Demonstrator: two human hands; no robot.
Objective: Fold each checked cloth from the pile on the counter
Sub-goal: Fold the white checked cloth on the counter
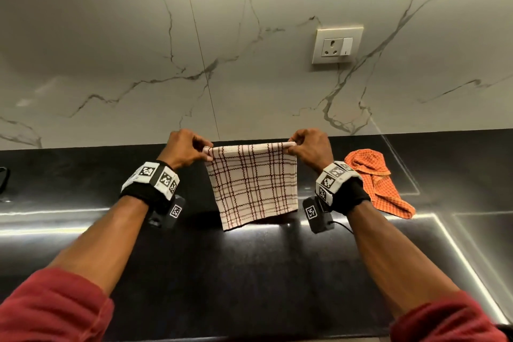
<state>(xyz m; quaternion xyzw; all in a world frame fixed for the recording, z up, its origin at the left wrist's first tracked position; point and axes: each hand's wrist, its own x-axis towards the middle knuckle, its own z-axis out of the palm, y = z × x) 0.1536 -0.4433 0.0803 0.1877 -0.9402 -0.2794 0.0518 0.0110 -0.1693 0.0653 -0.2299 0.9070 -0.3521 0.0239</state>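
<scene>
Cream cloth (251, 184) with brown checks hangs above the middle of the black counter (249, 272), doubled over, its lower edge near the counter's surface. The left hand (184, 148) pinches its top left corner and the right hand (309, 148) pinches its top right corner, keeping the upper edge taut and level. An orange checked cloth (379, 182) lies crumpled on the counter toward the back edge, just right of the right wrist. Both wrists wear black bands with printed markers.
</scene>
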